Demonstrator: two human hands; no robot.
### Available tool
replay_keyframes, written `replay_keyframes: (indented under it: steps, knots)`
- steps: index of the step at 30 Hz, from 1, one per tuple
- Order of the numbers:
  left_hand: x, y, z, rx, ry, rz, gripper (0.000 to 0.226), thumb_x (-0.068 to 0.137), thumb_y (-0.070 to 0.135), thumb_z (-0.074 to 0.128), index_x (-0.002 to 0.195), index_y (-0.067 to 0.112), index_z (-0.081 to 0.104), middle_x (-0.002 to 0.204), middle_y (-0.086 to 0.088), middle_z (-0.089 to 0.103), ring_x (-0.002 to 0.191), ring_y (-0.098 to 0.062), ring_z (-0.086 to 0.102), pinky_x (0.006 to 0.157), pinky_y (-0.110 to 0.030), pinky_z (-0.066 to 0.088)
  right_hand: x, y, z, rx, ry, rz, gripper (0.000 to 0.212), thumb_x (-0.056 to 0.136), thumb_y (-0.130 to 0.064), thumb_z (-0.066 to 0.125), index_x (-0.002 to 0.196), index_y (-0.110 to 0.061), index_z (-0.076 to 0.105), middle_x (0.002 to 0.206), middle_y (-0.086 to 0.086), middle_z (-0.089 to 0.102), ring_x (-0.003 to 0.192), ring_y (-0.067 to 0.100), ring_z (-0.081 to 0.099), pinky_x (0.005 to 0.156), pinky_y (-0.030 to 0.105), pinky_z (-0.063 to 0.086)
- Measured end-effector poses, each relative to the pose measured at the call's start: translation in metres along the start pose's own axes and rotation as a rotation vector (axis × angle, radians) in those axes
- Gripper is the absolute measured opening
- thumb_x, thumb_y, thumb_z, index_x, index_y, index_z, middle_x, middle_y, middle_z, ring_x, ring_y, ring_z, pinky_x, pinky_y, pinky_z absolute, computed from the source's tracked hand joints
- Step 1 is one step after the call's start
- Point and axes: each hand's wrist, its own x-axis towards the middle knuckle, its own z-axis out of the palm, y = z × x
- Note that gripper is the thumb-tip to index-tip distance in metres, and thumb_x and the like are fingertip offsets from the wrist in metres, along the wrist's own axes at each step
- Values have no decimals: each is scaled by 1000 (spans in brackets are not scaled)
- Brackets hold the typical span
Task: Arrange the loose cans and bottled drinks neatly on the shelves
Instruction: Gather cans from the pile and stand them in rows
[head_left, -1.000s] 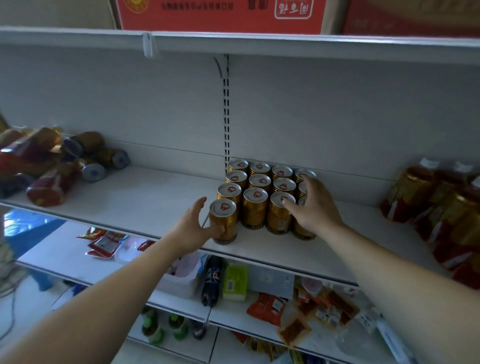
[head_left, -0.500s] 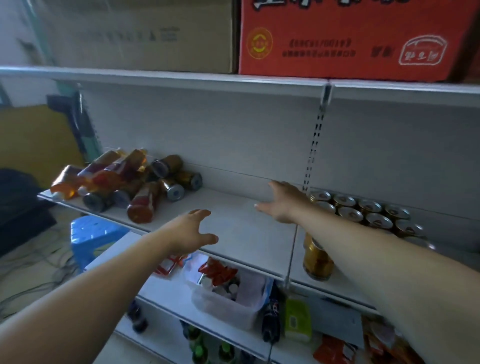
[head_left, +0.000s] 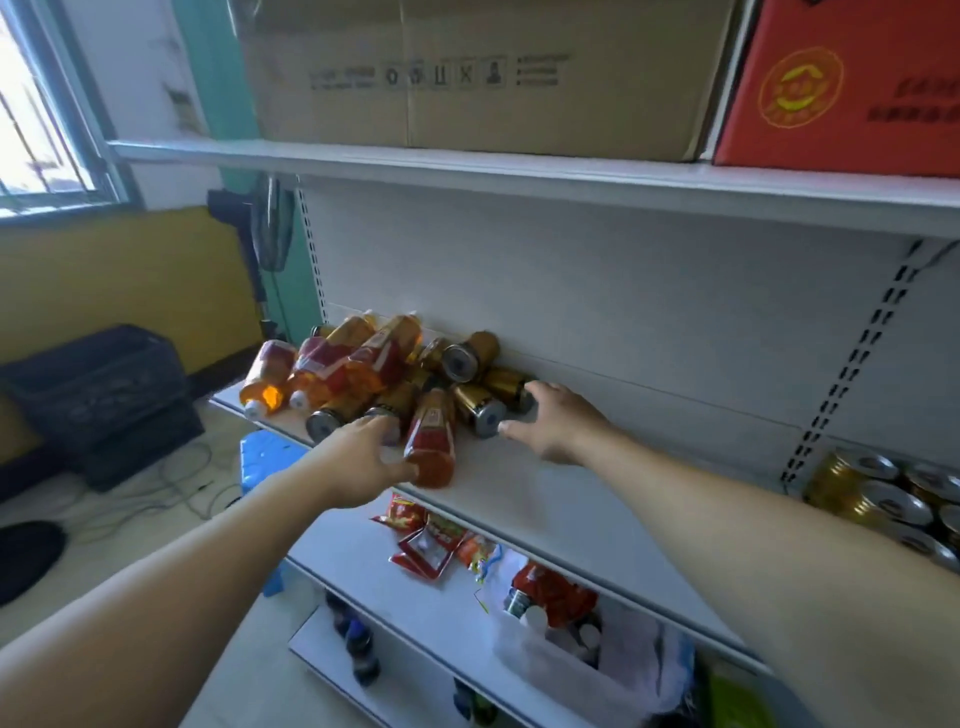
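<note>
A jumbled heap of lying drinks sits at the left end of the middle shelf: red-labelled tea bottles and gold cans. My left hand reaches in with spread fingers, its fingertips at a lying can and its thumb against the nearest lying bottle. My right hand is spread open too, thumb beside one gold can and fingers over another can. Neither hand holds anything. A neat block of upright gold cans stands at the far right.
Cardboard box and red carton sit on the top shelf. The lower shelf holds snack packets and a clear bin. A blue stool and a black crate stand on the floor at left.
My view and both hands have swung left, away from the upright cans, across the bare stretch of shelf to the heap of lying bottles and cans. Both hands now touch the heap.
</note>
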Motion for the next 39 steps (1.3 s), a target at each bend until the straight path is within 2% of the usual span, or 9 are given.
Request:
replay_keyframes:
  steps: [5, 8, 12, 15, 20, 25, 30, 34, 39]
  knots:
    - [54, -32, -20, 55, 68, -21, 62, 83, 53, 58, 137, 25, 42, 137, -1, 46, 120, -23, 46, 94, -34, 39, 73, -23, 15, 30, -2, -8, 78, 84, -57, 60, 145, -15, 36, 146, 12, 42, 130, 29, 44, 103, 35, 40]
    - [93, -48, -32, 96, 48, -46, 69, 77, 68, 49, 138, 34, 44, 146, 2, 38, 129, -25, 38, 105, -38, 37, 120, -33, 22, 50, -9, 21, 77, 82, -61, 59, 142, -16, 39, 145, 13, 44, 129, 30, 46, 102, 36, 41]
    - [141, -62, -45, 34, 82, -54, 70, 80, 54, 61, 142, 27, 40, 152, -1, 29, 139, -26, 25, 112, -40, 28, 168, -40, 29, 116, 38, 151, 89, 80, -68, 56, 145, -11, 34, 147, 14, 42, 131, 31, 44, 105, 38, 39]
    - [171, -60, -50, 11, 95, -66, 74, 83, 51, 61, 146, 25, 32, 152, -2, 30, 136, -27, 28, 107, -37, 31, 192, -44, 32, 141, 47, 292, 90, 82, -69, 53, 143, -7, 34, 144, 17, 43, 129, 33, 46, 100, 37, 40]
    - [225, -67, -50, 107, 5, -18, 74, 80, 62, 57, 137, 19, 38, 133, -10, 51, 117, -31, 51, 95, -40, 46, 219, -52, 40, 218, 45, 458, 94, 80, -72, 53, 143, -5, 32, 146, 18, 43, 129, 34, 47, 100, 37, 40]
    - [248, -71, -42, 328, 30, 94, 86, 78, 70, 53, 137, 11, 36, 132, -14, 50, 122, -33, 45, 96, -42, 41, 232, -62, 51, 258, 58, 602, 106, 72, -80, 53, 146, -10, 26, 146, 14, 43, 127, 36, 47, 103, 44, 41]
    - [251, -78, -26, 384, 62, 179, 92, 80, 60, 59, 146, 10, 18, 140, -16, 38, 128, -35, 35, 102, -44, 36, 230, -72, 58, 429, 149, 673, 84, 79, -58, 63, 139, -7, 33, 128, 15, 54, 87, 29, 57, 76, 33, 51]
    - [248, -84, -11, 298, 173, 211, 72, 85, 38, 55, 143, 10, 21, 136, -15, 37, 124, -34, 35, 99, -42, 37, 218, -70, 67, 505, 296, 636, 66, 82, -51, 63, 129, -7, 48, 129, 16, 56, 113, 33, 56, 80, 31, 41]
    - [247, -80, 4, 231, 215, 246, 63, 88, 30, 52, 141, 16, 22, 144, -14, 31, 125, -36, 39, 97, -46, 38, 205, -69, 73, 672, 361, 516, 57, 80, -41, 67, 126, -11, 52, 119, 11, 59, 106, 30, 56, 82, 31, 43]
